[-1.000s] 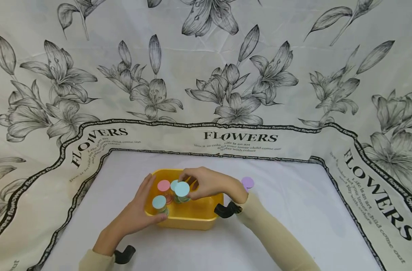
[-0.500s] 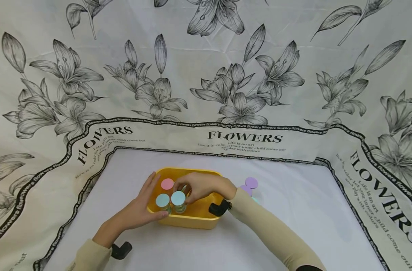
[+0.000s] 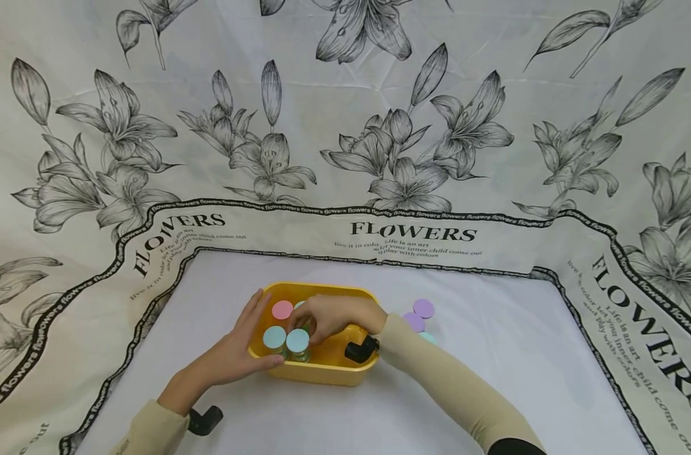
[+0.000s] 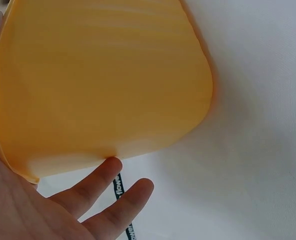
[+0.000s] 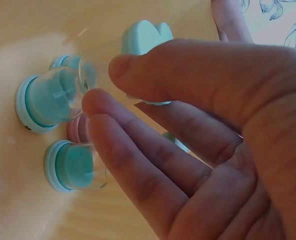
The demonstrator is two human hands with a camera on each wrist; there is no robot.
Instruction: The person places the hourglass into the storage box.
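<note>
Head view: left grip (image 3: 235,351) spread against tub (image 3: 317,375); right grip (image 3: 335,316) bent (hold: can't tell).

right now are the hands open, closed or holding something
Left hand: open, touching the yellow bin.
Right hand: in the bin; can't tell whether it grips the mint piece behind its thumb.

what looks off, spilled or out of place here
Nothing looks spilled or damaged. Slightly odd, perhaps: two purple discs and a mint one sit right of the tub, while blue discs are inside it.
</note>
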